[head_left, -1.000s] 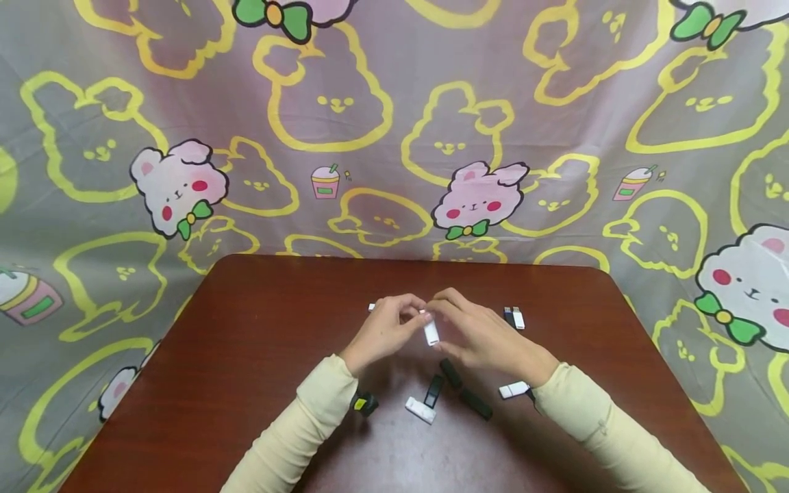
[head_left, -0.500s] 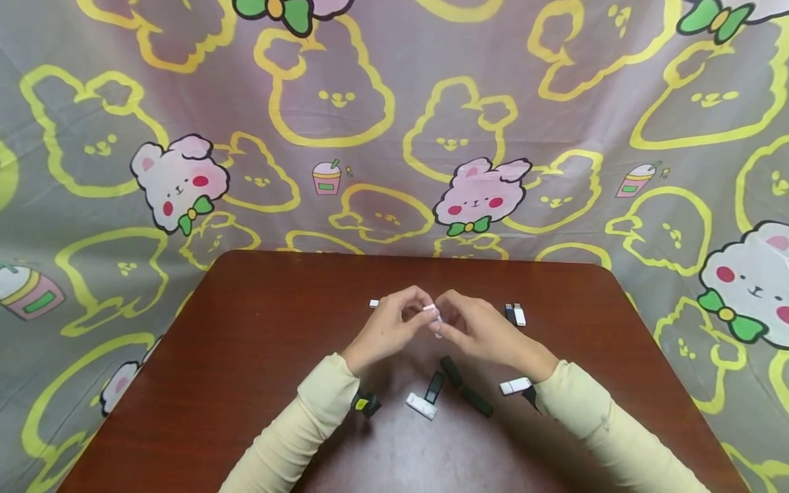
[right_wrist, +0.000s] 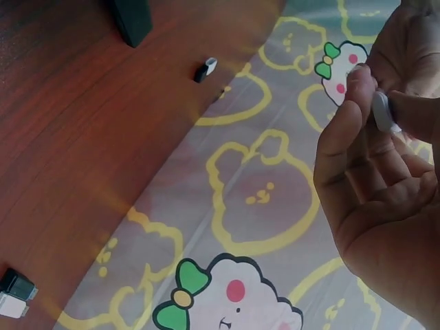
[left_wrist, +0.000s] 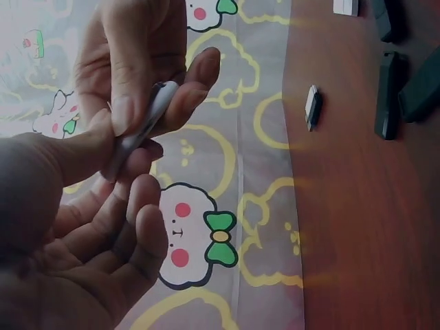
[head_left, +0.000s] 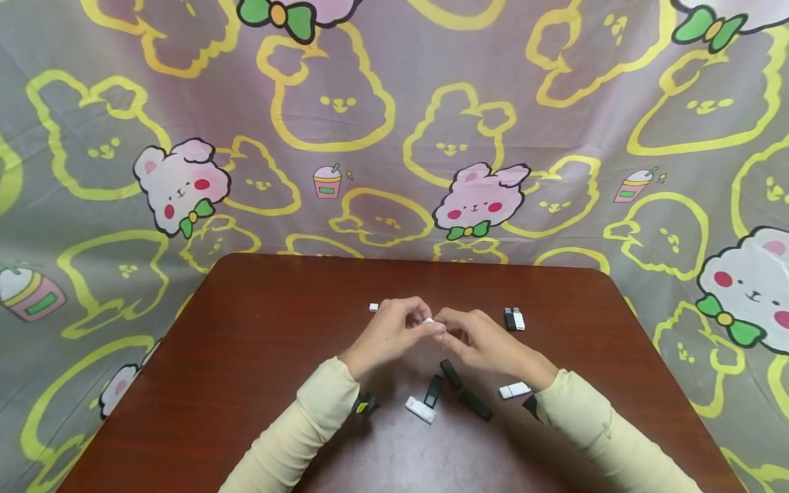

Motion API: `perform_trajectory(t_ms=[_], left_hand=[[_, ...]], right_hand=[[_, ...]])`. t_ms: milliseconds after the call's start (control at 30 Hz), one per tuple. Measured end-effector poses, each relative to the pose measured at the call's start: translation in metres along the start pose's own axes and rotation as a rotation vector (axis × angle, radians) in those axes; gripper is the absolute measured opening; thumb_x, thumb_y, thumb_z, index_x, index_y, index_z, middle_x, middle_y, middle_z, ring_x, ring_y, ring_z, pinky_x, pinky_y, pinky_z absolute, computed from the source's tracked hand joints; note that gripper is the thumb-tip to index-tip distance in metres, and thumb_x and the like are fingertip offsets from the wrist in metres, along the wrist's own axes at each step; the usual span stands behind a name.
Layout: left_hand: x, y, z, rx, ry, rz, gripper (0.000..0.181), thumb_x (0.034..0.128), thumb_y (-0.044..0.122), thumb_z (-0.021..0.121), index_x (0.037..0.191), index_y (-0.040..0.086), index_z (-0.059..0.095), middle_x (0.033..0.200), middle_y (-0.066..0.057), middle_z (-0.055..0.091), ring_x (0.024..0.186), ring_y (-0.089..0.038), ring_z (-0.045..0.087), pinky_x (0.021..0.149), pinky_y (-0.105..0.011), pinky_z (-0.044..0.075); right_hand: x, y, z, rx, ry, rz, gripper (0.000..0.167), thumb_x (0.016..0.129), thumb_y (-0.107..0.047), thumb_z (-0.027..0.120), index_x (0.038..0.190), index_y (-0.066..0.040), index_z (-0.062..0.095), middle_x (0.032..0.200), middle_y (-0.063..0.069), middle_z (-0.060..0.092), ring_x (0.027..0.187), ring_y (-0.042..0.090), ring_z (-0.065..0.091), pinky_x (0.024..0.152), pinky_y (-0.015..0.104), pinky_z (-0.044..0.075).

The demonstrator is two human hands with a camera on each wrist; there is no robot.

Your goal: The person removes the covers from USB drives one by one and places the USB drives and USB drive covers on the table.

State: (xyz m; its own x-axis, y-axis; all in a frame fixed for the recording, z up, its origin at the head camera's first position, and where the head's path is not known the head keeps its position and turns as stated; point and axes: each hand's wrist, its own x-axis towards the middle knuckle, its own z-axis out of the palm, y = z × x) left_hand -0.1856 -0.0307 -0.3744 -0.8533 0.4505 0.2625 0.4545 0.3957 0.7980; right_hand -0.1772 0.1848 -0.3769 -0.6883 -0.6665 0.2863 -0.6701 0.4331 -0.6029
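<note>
Both hands meet above the middle of the table around one small white stick (left_wrist: pixel 146 122), which looks like a USB drive. My left hand (head_left: pixel 387 334) pinches one end between thumb and fingers; in the left wrist view the left hand (left_wrist: pixel 89 213) has its other fingers curled loosely below. My right hand (head_left: pixel 487 342) pinches the stick from the other side, thumb on top. The right wrist view shows the right hand (right_wrist: pixel 385 199) with a white end of the stick (right_wrist: pixel 383 112) by its thumb. Fingers cover most of the stick in the head view.
On the brown table (head_left: pixel 259 356) lie a white stick (head_left: pixel 420 409), black sticks (head_left: pixel 476 405), a white stick (head_left: pixel 514 390) near the right sleeve, a black-and-white pair (head_left: pixel 518 320) at the back right, and a small white piece (head_left: pixel 373 307). A black object (head_left: pixel 366 404) lies beside the left sleeve.
The right fingers have closed in on the white stick, which was more exposed and pointing downward one second ago. It now lies mostly hidden between both hands.
</note>
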Motion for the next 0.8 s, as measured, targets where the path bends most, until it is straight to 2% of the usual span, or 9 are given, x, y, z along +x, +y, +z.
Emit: perform_trajectory(t_ms=[100,200,333,467,567,667,800], left_hand=[[0.000,0.002,-0.003,0.028,-0.019,0.006,0.016,0.0891,0.027,0.079,0.085,0.015,0.070,0.072,0.005,0.065,0.066,-0.006,0.058,0.061,-0.019,0.047],[0.000,0.002,-0.006,0.033,-0.043,0.015,0.016,0.0900,0.027,0.078,0.084,0.015,0.069,0.070,0.006,0.063,0.058,-0.005,0.051,0.055,-0.019,0.041],[0.001,0.001,-0.007,-0.011,-0.076,0.024,0.013,0.0920,0.023,0.075,0.086,0.013,0.069,0.073,0.003,0.061,0.050,-0.004,0.039,0.048,-0.020,0.033],[0.001,-0.002,-0.009,-0.052,-0.106,0.027,0.013,0.0942,0.024,0.073,0.090,0.012,0.070,0.076,-0.001,0.062,0.050,-0.004,0.040,0.048,-0.020,0.034],[-0.001,-0.007,-0.013,-0.057,-0.105,0.008,0.013,0.0939,0.028,0.073,0.091,0.016,0.073,0.077,-0.003,0.067,0.058,-0.007,0.047,0.054,-0.021,0.039],[-0.003,-0.012,-0.018,-0.050,-0.096,-0.026,0.011,0.0925,0.031,0.075,0.092,0.020,0.077,0.083,0.000,0.073,0.073,-0.008,0.058,0.065,-0.025,0.048],[-0.004,-0.018,-0.021,-0.013,-0.087,-0.033,0.016,0.0945,0.030,0.072,0.099,0.016,0.079,0.095,0.005,0.077,0.089,-0.010,0.066,0.081,-0.031,0.054]], right_hand=[[-0.001,0.000,-0.001,-0.004,-0.001,-0.013,0.020,0.095,-0.009,0.070,0.113,-0.016,0.067,0.075,-0.010,0.064,0.059,0.002,0.053,0.054,0.020,0.049],[0.000,0.000,-0.002,0.015,-0.014,-0.019,0.016,0.096,-0.010,0.068,0.110,-0.017,0.068,0.070,-0.009,0.058,0.057,0.000,0.048,0.052,0.021,0.046],[0.001,0.000,-0.004,0.027,-0.040,-0.012,0.010,0.099,-0.015,0.065,0.105,-0.023,0.067,0.068,-0.010,0.052,0.057,-0.002,0.044,0.051,0.022,0.044],[0.000,-0.001,-0.008,0.022,-0.068,0.009,0.013,0.101,-0.017,0.063,0.110,-0.025,0.069,0.071,-0.012,0.049,0.059,-0.002,0.043,0.055,0.022,0.045],[-0.005,-0.001,-0.012,0.025,-0.084,0.055,0.024,0.101,-0.019,0.063,0.124,-0.022,0.069,0.072,-0.012,0.047,0.057,-0.001,0.040,0.056,0.021,0.044],[-0.009,-0.001,-0.016,0.009,-0.079,0.091,0.030,0.101,-0.024,0.063,0.131,-0.022,0.066,0.070,-0.013,0.044,0.054,-0.002,0.038,0.055,0.020,0.043],[-0.010,-0.002,-0.020,-0.025,-0.042,0.095,0.027,0.101,-0.026,0.064,0.127,-0.021,0.067,0.064,-0.015,0.043,0.054,-0.001,0.040,0.054,0.020,0.043]])
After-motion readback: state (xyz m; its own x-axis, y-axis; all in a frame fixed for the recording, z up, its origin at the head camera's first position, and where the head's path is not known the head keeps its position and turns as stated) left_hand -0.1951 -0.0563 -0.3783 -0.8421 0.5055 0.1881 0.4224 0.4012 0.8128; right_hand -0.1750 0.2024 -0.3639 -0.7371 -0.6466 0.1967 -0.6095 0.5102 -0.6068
